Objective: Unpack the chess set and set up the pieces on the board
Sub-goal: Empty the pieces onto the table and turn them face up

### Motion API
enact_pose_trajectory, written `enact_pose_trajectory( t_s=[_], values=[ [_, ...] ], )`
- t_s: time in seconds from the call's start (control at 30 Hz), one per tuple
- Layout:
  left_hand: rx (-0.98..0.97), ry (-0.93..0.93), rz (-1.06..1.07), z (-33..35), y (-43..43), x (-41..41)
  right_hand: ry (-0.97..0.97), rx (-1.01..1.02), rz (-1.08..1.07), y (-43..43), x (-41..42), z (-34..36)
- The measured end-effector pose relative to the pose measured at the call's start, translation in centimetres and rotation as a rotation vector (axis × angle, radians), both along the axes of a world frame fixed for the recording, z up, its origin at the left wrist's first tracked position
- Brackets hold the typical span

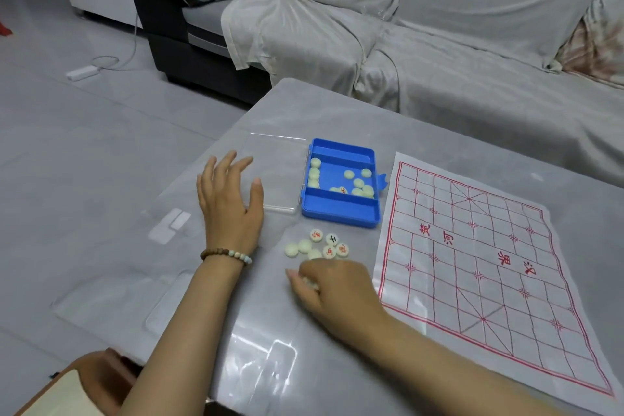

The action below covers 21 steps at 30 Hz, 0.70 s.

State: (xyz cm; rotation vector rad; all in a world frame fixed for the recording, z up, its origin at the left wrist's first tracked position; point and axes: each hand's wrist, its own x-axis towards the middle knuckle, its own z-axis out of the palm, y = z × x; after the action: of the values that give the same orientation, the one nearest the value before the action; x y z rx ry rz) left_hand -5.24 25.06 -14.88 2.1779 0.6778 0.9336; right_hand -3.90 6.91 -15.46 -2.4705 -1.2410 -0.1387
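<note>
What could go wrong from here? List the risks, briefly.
1. The right hand, gripping pieces, works right beside the loose pieces on the glossy table; a brush could scatter them.
2. The board sheet lies creased and unweighted, its near corner close to the table edge; it may shift or let pieces wobble.

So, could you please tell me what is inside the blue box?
The blue box holds loose cream chess pieces in its middle compartment, one showing a red character. The near divider partly covers the closest pieces, so an exact count is uncertain.
</note>
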Motion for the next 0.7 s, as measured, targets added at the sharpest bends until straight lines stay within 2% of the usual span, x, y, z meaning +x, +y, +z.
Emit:
enact_pose_trajectory(
  t_s=[0.1, 0.3, 0.47, 0.6, 0.7],
  values=[
    [-0.005, -0.086, 0.014, 0.4, -0.6, -0.7, -0.111, 0.005, 0.028, 0.3, -0.9, -1.4],
    [-0.012, -0.115, 0.020, 0.7, -1.3, -2.3, -0.022, 0.085, 0.054, 0.2, -1.0, -1.0],
    [-0.073, 0.149, -0.050, -0.2, -1.6, -3.2, -0.020, 0.034, 0.082, -1.5, -0.9, -0.4],
    [-0.034, 0.434, -0.220, -1.0, -2.0, -3.4, 0.058, -0.028, 0.134, -3.9, -1.5, -0.4],
    [0.043, 0.603, -0.281, -1.4, -2.2, -3.6, 0.068, -0.147, 0.253, -5.2, -2.2, -0.3]
  ],
)
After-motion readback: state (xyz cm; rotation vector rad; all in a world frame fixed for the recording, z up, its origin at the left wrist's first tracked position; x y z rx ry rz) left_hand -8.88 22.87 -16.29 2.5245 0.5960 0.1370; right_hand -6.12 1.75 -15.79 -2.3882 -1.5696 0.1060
